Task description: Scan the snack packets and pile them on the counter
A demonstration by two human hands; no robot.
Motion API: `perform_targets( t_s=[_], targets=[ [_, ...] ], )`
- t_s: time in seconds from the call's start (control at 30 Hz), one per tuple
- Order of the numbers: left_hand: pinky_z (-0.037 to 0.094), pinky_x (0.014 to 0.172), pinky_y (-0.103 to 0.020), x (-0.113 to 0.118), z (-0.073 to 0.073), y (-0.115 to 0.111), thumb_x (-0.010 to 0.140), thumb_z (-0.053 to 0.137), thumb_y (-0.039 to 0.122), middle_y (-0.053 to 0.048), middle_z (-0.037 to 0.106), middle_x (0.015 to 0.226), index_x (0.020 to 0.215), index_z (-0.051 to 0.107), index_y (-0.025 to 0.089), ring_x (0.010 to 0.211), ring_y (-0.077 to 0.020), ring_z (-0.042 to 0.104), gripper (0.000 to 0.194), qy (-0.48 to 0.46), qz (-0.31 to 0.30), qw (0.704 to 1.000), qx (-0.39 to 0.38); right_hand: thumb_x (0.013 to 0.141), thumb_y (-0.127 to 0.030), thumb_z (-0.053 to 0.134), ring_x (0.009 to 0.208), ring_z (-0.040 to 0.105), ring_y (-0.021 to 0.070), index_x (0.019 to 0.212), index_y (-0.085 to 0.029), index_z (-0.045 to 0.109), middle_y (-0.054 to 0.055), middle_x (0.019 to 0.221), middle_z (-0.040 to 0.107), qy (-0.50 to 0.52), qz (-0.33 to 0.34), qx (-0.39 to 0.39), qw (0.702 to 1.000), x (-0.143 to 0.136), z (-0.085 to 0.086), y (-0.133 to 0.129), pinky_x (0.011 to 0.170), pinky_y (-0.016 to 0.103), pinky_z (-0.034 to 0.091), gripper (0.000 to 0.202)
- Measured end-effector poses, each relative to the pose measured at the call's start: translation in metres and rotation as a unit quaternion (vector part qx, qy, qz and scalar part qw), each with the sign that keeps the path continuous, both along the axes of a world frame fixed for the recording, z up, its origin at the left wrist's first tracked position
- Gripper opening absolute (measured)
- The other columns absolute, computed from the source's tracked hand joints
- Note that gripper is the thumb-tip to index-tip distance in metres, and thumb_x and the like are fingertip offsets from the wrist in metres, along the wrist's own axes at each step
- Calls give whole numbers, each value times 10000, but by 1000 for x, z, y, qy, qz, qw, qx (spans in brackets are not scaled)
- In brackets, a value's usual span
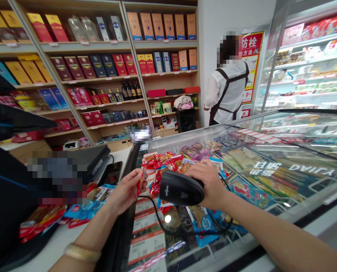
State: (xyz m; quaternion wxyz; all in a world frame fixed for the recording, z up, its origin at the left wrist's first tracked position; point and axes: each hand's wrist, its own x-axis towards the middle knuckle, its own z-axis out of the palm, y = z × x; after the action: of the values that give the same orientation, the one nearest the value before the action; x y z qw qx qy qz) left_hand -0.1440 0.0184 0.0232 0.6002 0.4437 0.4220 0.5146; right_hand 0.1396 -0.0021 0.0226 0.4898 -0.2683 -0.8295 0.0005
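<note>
My right hand (209, 179) is wrapped round a black barcode scanner (181, 187), whose head points left over the glass top of a display freezer (293, 223). Between the thumb and fingers of my left hand (130, 190) is a small red snack packet (141, 182), seen nearly edge-on in front of the scanner. Red snack packets (164, 160) lie in a heap on the glass just behind both hands. Closer to me, a blue-edged snack packet (204, 223) lies below the scanner. The scanner's black cable (157, 217) loops across the glass.
Left of the freezer, a white counter (50, 245) bears more red and blue snack packets (86, 206) beside a dark monitor (6, 204). Shelves (100, 79) of boxes and bottles line the back wall. A person in an apron (227, 90) stands behind the freezer, near a lit refrigerated case (312, 68).
</note>
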Motion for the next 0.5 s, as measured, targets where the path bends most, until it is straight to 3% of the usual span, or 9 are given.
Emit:
perform_targets(
  t_s=[0.07, 0.13, 0.2, 0.27, 0.33, 0.37, 0.43, 0.5],
  targets=[
    [448, 561, -204, -6, 6, 3, 608, 851, 345, 32, 583, 697, 761, 581, 180, 585, -80, 514, 352, 41, 88, 995, 32, 773, -378, 618, 740, 613, 175, 862, -227, 653, 17, 789, 704, 3, -14, -5, 1000, 2, -1, 2, 769, 352, 291, 179],
    [456, 598, -224, -20, 14, 6, 636, 794, 370, 28, 591, 696, 746, 581, 188, 627, -105, 537, 301, 101, 214, 969, 74, 764, -380, 631, 743, 616, 178, 882, -228, 663, 22, 811, 714, 3, -26, -4, 1000, 4, -1, 4, 775, 352, 295, 196],
    [461, 644, -262, -42, 24, 6, 685, 711, 396, 15, 603, 714, 751, 586, 205, 696, -147, 566, 238, 204, 351, 907, 111, 755, -374, 635, 750, 618, 179, 912, -230, 674, 20, 829, 718, 6, -39, 5, 999, 6, -2, 7, 779, 351, 295, 216],
    [451, 686, -325, -68, 31, 3, 739, 634, 399, -11, 608, 717, 765, 595, 214, 783, -213, 584, 192, 361, 450, 808, 119, 744, -364, 631, 751, 613, 183, 917, -229, 679, 23, 826, 714, 10, -54, 12, 998, 8, -3, 10, 780, 351, 296, 224],
    [427, 727, -427, -94, 34, -3, 764, 601, 416, -42, 592, 674, 762, 587, 214, 864, -311, 587, 203, 484, 504, 710, 83, 738, -345, 618, 750, 599, 189, 895, -228, 680, 29, 813, 706, 11, -74, 13, 997, 10, -4, 12, 786, 353, 300, 205],
    [409, 747, -476, -105, 33, -5, 768, 592, 427, -50, 574, 643, 760, 583, 213, 898, -355, 586, 214, 519, 517, 677, 65, 737, -334, 610, 753, 593, 192, 884, -228, 679, 31, 808, 701, 10, -83, 12, 996, 11, -4, 14, 793, 354, 301, 194],
    [368, 782, -558, -123, 27, -8, 745, 601, 445, -46, 522, 580, 743, 567, 217, 958, -424, 575, 231, 557, 531, 638, 29, 734, -314, 597, 768, 588, 197, 872, -228, 677, 32, 808, 697, 11, -97, 14, 995, 13, -5, 16, 803, 355, 300, 181],
    [330, 813, -601, -135, 19, -7, 690, 642, 447, -29, 468, 541, 723, 531, 222, 1002, -455, 558, 253, 564, 532, 632, 29, 729, -300, 592, 769, 588, 195, 861, -227, 675, 29, 799, 693, 18, -109, 19, 994, 14, -6, 19, 798, 353, 296, 173]
  ],
)
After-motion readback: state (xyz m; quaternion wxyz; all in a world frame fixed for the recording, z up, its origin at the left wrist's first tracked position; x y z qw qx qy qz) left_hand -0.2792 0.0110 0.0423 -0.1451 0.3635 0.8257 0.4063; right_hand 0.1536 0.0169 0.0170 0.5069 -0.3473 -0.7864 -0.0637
